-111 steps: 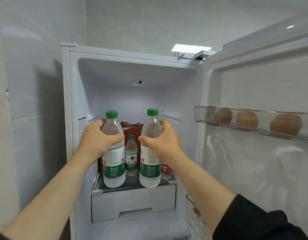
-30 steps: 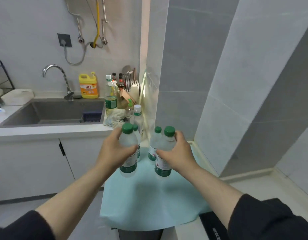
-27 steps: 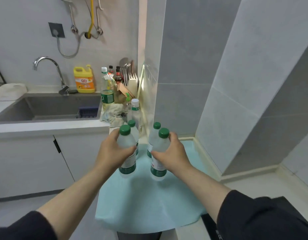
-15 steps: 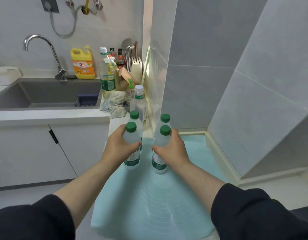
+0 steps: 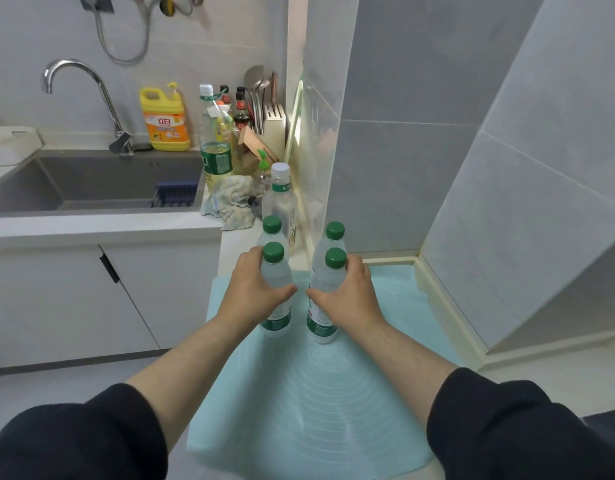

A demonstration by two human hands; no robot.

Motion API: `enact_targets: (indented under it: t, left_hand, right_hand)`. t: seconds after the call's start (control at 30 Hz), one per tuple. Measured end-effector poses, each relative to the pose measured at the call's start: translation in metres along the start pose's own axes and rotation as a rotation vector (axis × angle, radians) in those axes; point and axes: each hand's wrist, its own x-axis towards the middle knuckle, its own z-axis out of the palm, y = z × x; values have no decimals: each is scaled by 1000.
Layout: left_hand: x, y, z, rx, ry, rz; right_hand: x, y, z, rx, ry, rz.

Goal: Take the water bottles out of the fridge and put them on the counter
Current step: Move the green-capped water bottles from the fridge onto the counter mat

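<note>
I am looking down at the pale green mat (image 5: pixel 333 403) that is covering this stretch of counter, and I am working from the sink side across to the tiled wall. My left hand (image 5: pixel 254 292) is wrapping closed around the shoulder of a clear plastic water bottle with a green screw cap (image 5: pixel 275 292), thumb curling across the front, because a grip high on the body is keeping it upright as its base is meeting the mat. Just behind it another green-capped clear water bottle (image 5: pixel 272 228) is already standing, so I am setting mine in front of it to start a tidy row, I think. Behind that one a taller clear bottle with a white cap (image 5: pixel 281 199) is standing beside a crumpled cloth (image 5: pixel 230 202); I am treating it as clutter. My right hand (image 5: pixel 347 299) is closing in the same way around a second clear green-capped bottle (image 5: pixel 325 299), fingers at the far side, thumb at the front. Whether its base is fully resting yet I cannot tell. Behind it one more green-capped bottle (image 5: pixel 332 240) is standing near the wall. I am holding the pair slightly apart so that they are not knocking each other as I let go.
</note>
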Motion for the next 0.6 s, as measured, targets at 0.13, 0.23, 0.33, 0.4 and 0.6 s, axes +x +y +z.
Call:
enact_targets:
  t: [0.13, 0.23, 0.33, 0.4, 0.6]
  left_hand:
    - [-8, 11, -20, 65, -14, 19]
    - [-22, 31, -57, 140, 12, 91]
    - [-48, 62, -105, 178, 28, 247]
    - [-70, 84, -135, 200, 63, 304]
    - [-154, 150, -229, 161, 243, 393]
  right_hand:
    - [-7, -19, -19, 11, 23, -20]
    - [-25, -49, -47, -16, 63, -137]
    - [-56, -90, -71, -105, 54, -326]
    - [-77, -121, -81, -139, 44, -411]
    - [-147, -230, -107, -55, 5, -592]
